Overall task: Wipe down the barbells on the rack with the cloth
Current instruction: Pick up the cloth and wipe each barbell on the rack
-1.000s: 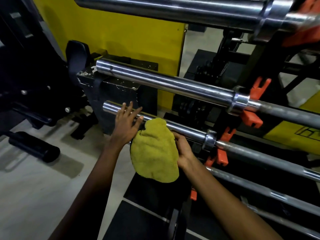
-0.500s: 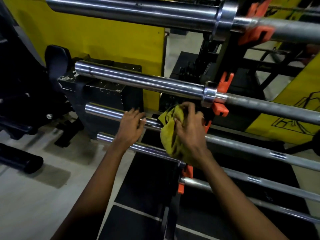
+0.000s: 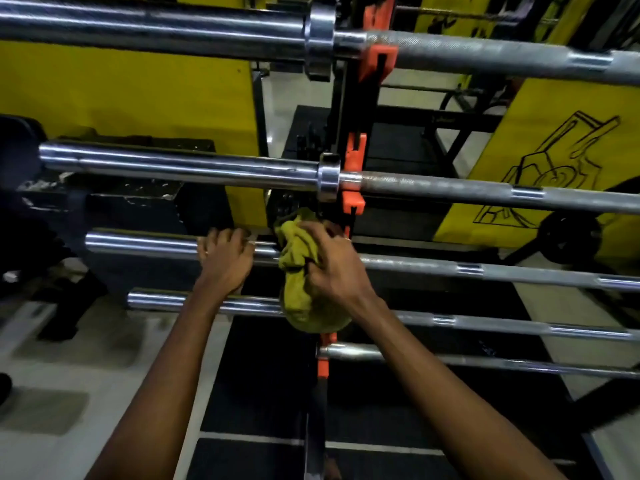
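Several steel barbells lie across a black rack upright (image 3: 341, 109) on orange hooks (image 3: 353, 181). My right hand (image 3: 332, 265) grips a bunched yellow-green cloth (image 3: 304, 292) wrapped round the third barbell (image 3: 145, 244) where its sleeve meets the shaft; the collar there is hidden. The cloth's loose end hangs over the fourth barbell (image 3: 166, 302). My left hand (image 3: 225, 261) curls over the third barbell's sleeve just left of the cloth. Above are the second barbell (image 3: 180, 168) and the top barbell (image 3: 156, 29).
A yellow wall panel (image 3: 138, 95) stands behind the sleeves, and a second one with a black drawing (image 3: 554, 161) at the right. A black machine block (image 3: 114, 206) sits at the left. A fifth, lowest bar (image 3: 450, 358) crosses over black floor mats (image 3: 263, 375).
My right hand slid the cloth rightward along the third barbell, from the sleeve to the collar by the rack upright, bunching it. My left hand stayed on the sleeve and closed over it.
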